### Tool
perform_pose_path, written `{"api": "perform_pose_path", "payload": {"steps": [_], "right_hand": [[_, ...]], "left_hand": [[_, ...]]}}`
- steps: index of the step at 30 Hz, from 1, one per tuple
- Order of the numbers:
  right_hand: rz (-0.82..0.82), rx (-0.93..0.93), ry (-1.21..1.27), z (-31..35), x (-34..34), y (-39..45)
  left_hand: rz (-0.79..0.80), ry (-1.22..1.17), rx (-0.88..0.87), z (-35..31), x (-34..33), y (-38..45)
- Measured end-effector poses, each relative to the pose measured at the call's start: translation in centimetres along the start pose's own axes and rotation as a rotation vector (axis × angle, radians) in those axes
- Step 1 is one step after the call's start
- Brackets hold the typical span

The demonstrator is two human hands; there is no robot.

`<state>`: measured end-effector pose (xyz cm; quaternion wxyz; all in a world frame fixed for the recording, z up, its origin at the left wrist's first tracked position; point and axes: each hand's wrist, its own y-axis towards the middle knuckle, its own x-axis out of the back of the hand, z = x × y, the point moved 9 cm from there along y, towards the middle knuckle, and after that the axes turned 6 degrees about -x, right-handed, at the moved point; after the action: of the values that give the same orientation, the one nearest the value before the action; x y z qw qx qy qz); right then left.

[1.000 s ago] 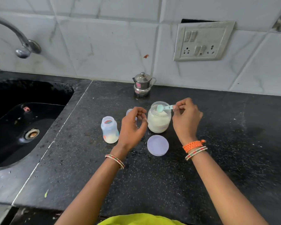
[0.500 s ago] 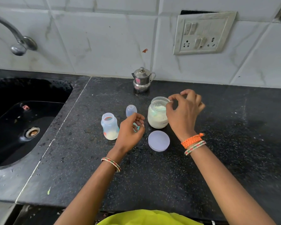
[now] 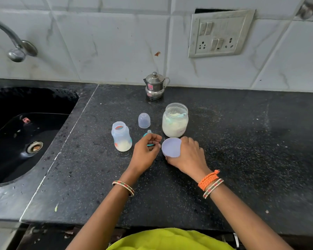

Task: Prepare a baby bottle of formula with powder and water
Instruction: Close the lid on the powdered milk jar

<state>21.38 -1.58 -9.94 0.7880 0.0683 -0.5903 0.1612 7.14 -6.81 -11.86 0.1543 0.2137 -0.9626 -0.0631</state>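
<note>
The open baby bottle (image 3: 121,138) stands on the black counter (image 3: 242,159) with pale powder in its bottom. To its right, my left hand (image 3: 145,152) has its fingers curled around the teal nipple ring (image 3: 146,135), whose clear teat tip pokes up behind them. My right hand (image 3: 187,156) grips the round lilac lid (image 3: 171,147), tilted up off the counter in front of the powder jar (image 3: 175,121). The jar is open and about two-thirds full of white powder, with a teal scoop (image 3: 179,115) lying inside. The bottle's clear dome cap (image 3: 144,120) stands behind the ring.
A small steel lidded pot (image 3: 154,86) stands at the tiled wall behind the jar. A black sink (image 3: 25,134) with a tap (image 3: 16,49) above it fills the left side. A socket panel (image 3: 220,34) is on the wall at the right.
My right hand left the scoop in the jar, came down and picked up the lilac lid. My left hand dropped onto the teal nipple ring.
</note>
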Motion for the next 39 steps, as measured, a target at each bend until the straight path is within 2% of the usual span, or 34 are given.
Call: {"api": "perform_pose_path", "payload": {"steps": [2, 4, 6, 8, 11, 14, 18, 23, 26, 35, 39], "right_hand": [[-0.013, 0.015, 0.133, 0.2, 1.6, 0.0], [-0.096, 0.021, 0.193, -0.2, 4.0, 0.0], [-0.251, 0.009, 0.11, -1.2, 6.8, 0.4], [-0.329, -0.025, -0.039, -1.8, 8.7, 1.2], [-0.302, -0.032, -0.114, -1.4, 9.6, 3.0], [-0.249, 0.067, -0.054, 0.5, 10.5, 5.4], [-0.007, 0.174, 0.101, 3.2, 10.2, 7.8], [0.131, 0.21, 0.076, 4.6, 8.6, 9.3], [0.182, 0.22, -0.019, 5.3, 8.1, 10.4], [0.17, 0.147, -0.138, 6.9, 8.3, 11.2], [0.002, 0.181, -0.276, 8.0, 9.4, 10.3]], "left_hand": [[-0.013, -0.037, -0.006, -0.4, 0.2, 0.3], [-0.047, -0.091, -0.023, -1.1, 0.5, 0.8], [-0.063, -0.12, -0.059, -2.2, 0.5, 1.8], [-0.045, -0.119, -0.084, -3.2, 0.4, 3.2], [-0.005, -0.035, -0.09, -3.6, -0.3, 5.8], [0.024, 0.132, -0.133, -3.6, -1.2, 8.2], [0.111, 0.22, -0.167, -3.4, -2.5, 9.7], [0.116, 0.122, -0.139, -2.5, -2.8, 9.6], [0.103, 0.065, -0.118, -2.2, -2.9, 9.6], [0.114, 0.084, -0.092, -1.7, -3.2, 9.7], [0.124, 0.09, -0.052, -1.4, -3.1, 10.0]]}}
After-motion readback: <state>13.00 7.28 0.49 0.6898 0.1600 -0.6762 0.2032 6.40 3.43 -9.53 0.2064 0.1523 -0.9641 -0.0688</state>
